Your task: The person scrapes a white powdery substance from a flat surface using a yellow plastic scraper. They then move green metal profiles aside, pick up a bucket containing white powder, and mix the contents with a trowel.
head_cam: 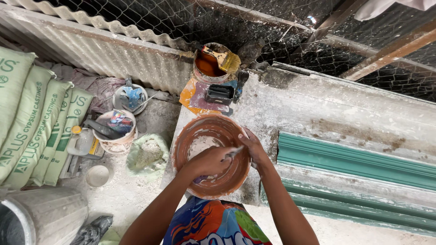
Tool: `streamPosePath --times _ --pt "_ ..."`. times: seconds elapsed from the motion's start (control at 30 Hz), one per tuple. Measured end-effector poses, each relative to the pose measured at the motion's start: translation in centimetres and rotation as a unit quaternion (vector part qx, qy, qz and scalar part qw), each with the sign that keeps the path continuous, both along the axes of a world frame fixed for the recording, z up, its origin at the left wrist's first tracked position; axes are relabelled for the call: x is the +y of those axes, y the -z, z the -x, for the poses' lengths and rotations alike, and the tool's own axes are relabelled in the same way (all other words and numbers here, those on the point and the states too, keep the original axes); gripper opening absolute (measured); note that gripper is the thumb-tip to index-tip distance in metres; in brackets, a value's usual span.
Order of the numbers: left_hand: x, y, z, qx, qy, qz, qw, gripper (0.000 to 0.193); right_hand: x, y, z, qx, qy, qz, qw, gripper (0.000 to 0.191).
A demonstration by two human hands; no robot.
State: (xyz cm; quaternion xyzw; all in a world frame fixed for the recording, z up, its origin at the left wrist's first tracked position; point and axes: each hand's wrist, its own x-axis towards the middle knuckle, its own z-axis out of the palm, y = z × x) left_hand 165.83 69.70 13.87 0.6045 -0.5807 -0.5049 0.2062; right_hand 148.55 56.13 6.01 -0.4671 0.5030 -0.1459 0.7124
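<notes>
on the dusty white table (pixel 318 106), close to its near left edge, sits a round orange bowl (pixel 212 155) smeared with white paste. the left hand (pixel 209 161) is inside the bowl, fingers curled tight around a small tool (pixel 235 152) with a pale tip. the right hand (pixel 253 147) grips the rim of the bowl on the right side, fingers closed over it. behind the bowl stands an orange pot (pixel 210 63) with a brush (pixel 225 58) lying across it. a long green strip (pixel 354 163) lies to the right. down on the floor at the left are small buckets (pixel 116 129) and green and white sacks (pixel 32 118).
</notes>
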Motion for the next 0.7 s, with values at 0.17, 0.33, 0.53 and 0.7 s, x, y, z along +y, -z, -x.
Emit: streamPosePath --times 0.17,0.33,0.53,0.7 --pt "2.3 1.7 -0.5 -0.04 -0.194 0.054 0.979 0.053 4.6 0.3 2.4 -0.07 0.172 0.03 0.982 0.066" --pt "2.7 3.5 0.5 -0.076 -0.238 0.118 0.961 0.058 3.1 1.1 5.6 0.023 0.054 0.003 0.998 0.075" --pt "-0.5 2.7 1.8 -0.089 -0.267 0.102 0.954 0.072 -1.1 1.2 4.0 -0.067 -0.017 -0.032 0.997 0.076" --pt "-1.7 2.1 2.7 -0.028 -0.138 0.048 0.989 0.074 -0.4 1.5 2.4 -0.156 -0.038 0.008 0.987 0.067"
